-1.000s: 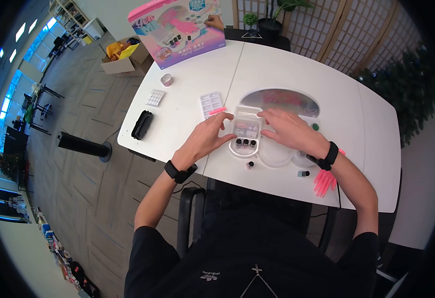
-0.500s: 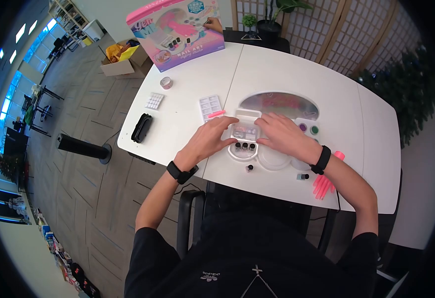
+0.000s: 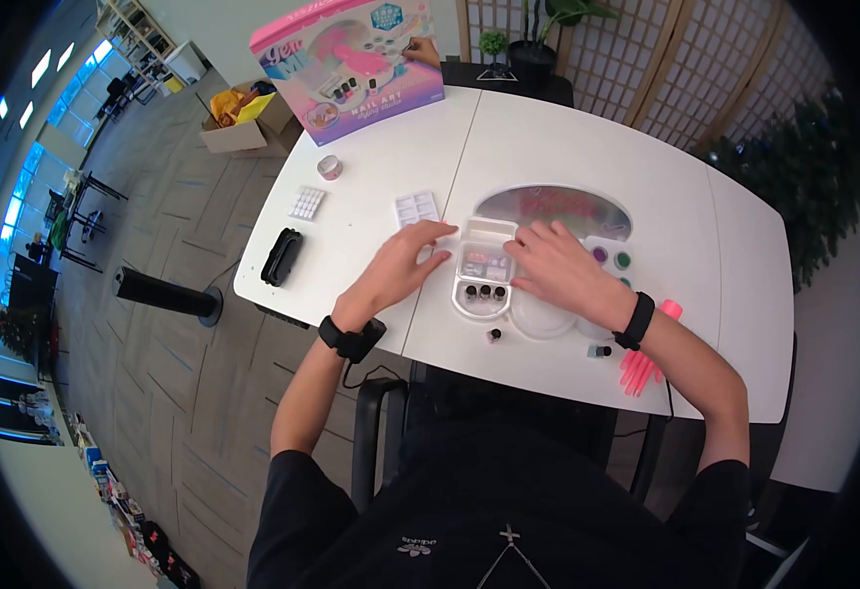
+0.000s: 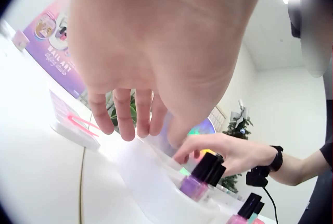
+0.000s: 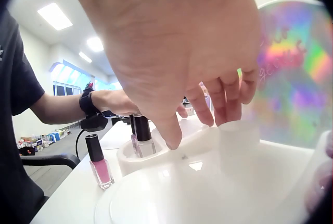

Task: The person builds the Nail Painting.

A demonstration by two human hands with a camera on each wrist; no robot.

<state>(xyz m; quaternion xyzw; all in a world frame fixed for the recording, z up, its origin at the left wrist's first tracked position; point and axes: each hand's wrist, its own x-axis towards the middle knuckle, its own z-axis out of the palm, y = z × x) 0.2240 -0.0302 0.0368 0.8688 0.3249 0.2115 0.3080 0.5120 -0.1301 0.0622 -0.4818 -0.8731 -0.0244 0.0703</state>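
A clear box (image 3: pixel 486 261) with small pale pieces inside sits in the white styling station (image 3: pixel 482 313), just behind a row of small nail polish bottles (image 3: pixel 485 293). To its left, my left hand (image 3: pixel 398 265) hovers with fingers loosely extended and nothing in them, apart from the box. My right hand (image 3: pixel 575 273) lies over the station's middle, fingertips and thumb at the box's right edge. From the right wrist view its fingers (image 5: pixel 223 101) reach down behind the white rim, so the tips are partly hidden. A mirror (image 3: pixel 558 209) stands at the station's back.
A pink nail polish bottle (image 5: pixel 101 164) and a teal one (image 3: pixel 599 350) stand near the table's front edge. Pink model hand (image 3: pixel 641 368) lies at right. A compartment tray (image 3: pixel 416 208), black case (image 3: pixel 282 257), small jar (image 3: pixel 330 167) and nail art box (image 3: pixel 351 69) are leftward.
My left hand has drawn back leftward from the clear box, its fingers spreading away. The right hand stays by the box's right side. The pink stick by the compartment tray is now covered by my left hand.
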